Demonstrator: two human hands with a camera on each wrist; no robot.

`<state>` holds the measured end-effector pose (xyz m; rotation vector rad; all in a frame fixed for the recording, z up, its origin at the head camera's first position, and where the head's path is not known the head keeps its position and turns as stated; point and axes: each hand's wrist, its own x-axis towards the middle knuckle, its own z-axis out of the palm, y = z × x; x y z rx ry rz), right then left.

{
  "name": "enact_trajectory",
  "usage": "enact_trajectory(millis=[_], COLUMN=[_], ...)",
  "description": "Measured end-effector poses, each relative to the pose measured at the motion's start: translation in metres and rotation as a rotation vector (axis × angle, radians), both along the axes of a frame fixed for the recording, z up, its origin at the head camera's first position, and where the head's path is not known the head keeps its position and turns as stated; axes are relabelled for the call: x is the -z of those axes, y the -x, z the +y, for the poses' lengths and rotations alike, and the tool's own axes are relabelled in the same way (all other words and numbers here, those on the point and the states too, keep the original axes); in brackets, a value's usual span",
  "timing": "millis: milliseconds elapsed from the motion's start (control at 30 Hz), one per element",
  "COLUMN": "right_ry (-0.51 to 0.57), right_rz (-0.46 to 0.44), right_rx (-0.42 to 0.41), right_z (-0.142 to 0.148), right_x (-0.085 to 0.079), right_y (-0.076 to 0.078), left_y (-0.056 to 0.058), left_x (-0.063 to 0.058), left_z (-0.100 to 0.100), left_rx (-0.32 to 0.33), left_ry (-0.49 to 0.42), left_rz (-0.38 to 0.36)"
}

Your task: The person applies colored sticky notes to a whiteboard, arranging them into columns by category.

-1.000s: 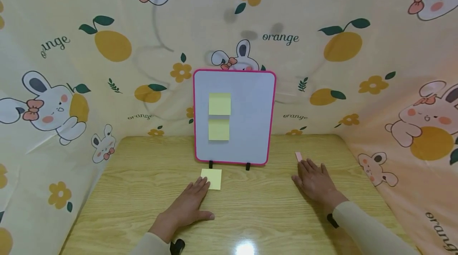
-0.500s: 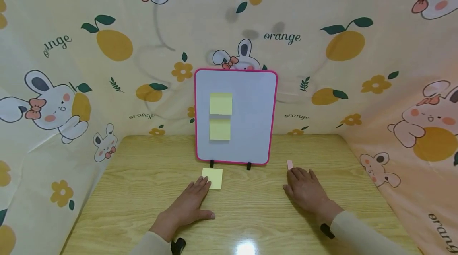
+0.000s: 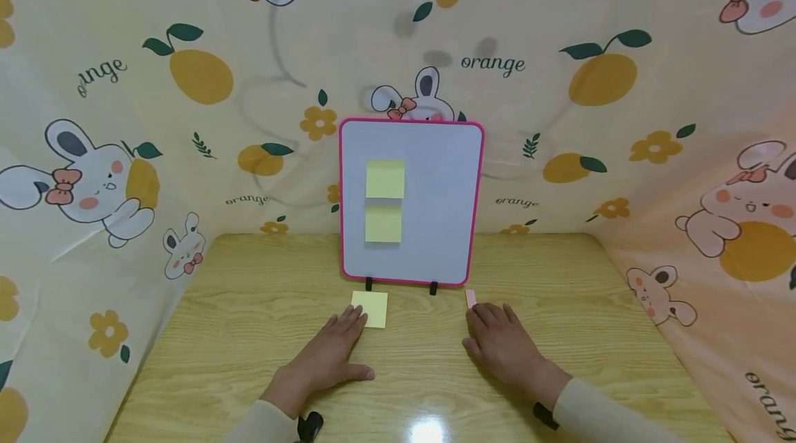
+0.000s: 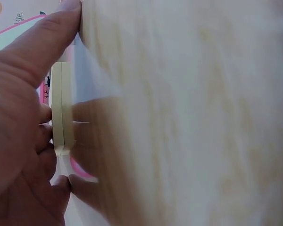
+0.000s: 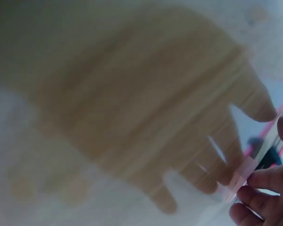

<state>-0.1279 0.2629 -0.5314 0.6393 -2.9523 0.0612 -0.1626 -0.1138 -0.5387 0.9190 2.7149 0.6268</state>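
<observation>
Flat on the wooden table, my left hand (image 3: 326, 353) rests with its fingertips on the left edge of a pad of pale yellow sticky notes (image 3: 373, 309). The left wrist view shows the pad's thick side (image 4: 62, 108), with the fingers against it. My right hand (image 3: 506, 346) lies palm down to the right, fingers extended, its fingertips touching a small pink strip (image 3: 470, 298). Fingers cover the strip's near end, and its kind cannot be told. Behind stands a pink-framed whiteboard (image 3: 438, 201), with an upper yellow note (image 3: 385, 179) and a lower yellow note (image 3: 383, 224) stuck on its left half.
Two black feet (image 3: 433, 288) hold the whiteboard up on the wooden table (image 3: 249, 305). A patterned cloth (image 3: 510, 111) with rabbits and oranges hangs behind and along both sides. Light glares off the table's near middle.
My right hand has slid leftward and a little nearer across the table, and the pink strip has moved along under its fingertips. My left hand and the yellow pad have stayed put.
</observation>
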Motion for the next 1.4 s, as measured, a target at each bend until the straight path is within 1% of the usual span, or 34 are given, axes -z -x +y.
enact_trajectory(millis=[267, 633, 900, 1100, 1400], right_ry=[0.021, 0.024, 0.037, 0.035, 0.007], right_rz=[-0.04, -0.045, -0.023, 0.002, -0.007], right_rx=[-0.053, -0.103, -0.123, -0.133, -0.125], right_z=[-0.028, -0.052, -0.06, -0.063, -0.064], right_x=[0.003, 0.003, 0.003, 0.004, 0.007], right_y=[-0.005, -0.009, -0.01, -0.008, -0.008], left_y=[0.0, 0.001, 0.0, 0.0, -0.001], left_x=[0.001, 0.001, 0.0, 0.0, 0.002], left_z=[0.0, -0.001, -0.002, -0.002, -0.002], left_rx=[0.002, 0.003, 0.005, 0.001, -0.004], left_ry=[-0.009, 0.012, 0.004, -0.001, -0.003], left_rz=[0.0, 0.005, 0.002, -0.004, 0.007])
